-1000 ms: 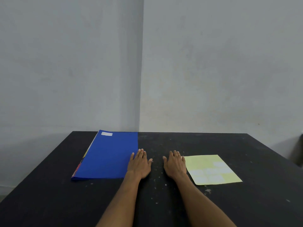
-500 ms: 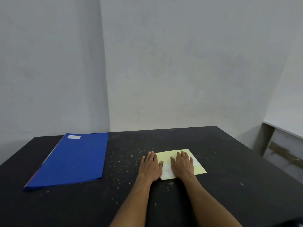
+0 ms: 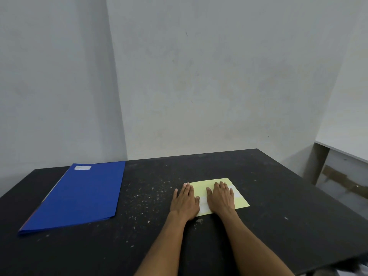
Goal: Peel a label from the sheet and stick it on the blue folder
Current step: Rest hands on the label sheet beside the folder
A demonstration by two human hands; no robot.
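While both of my palms lie flat on the black, paint-flecked worktop [image 3: 278,196], nothing is gripped in either one. My left hand [image 3: 185,202] rests with its fingers straight and close together, its thumb side overlapping the left edge of the pale yellow rectangular label sheet [image 3: 242,202]. My right hand [image 3: 221,198] presses down on the middle of that sheet, fingers extended and slightly spread, holding nothing. Whitish labels [image 3: 204,206] show on the sheet between my 2 hands and just right of my right hand; no label looks lifted. That sheet sits near the middle of the worktop, slightly toward the right edge. Lying closed and flat along the left edge, well apart from the sheet, is the blue rectangular card folder [image 3: 79,196]. 1 small white label [image 3: 82,167] is already stuck by its far left corner.
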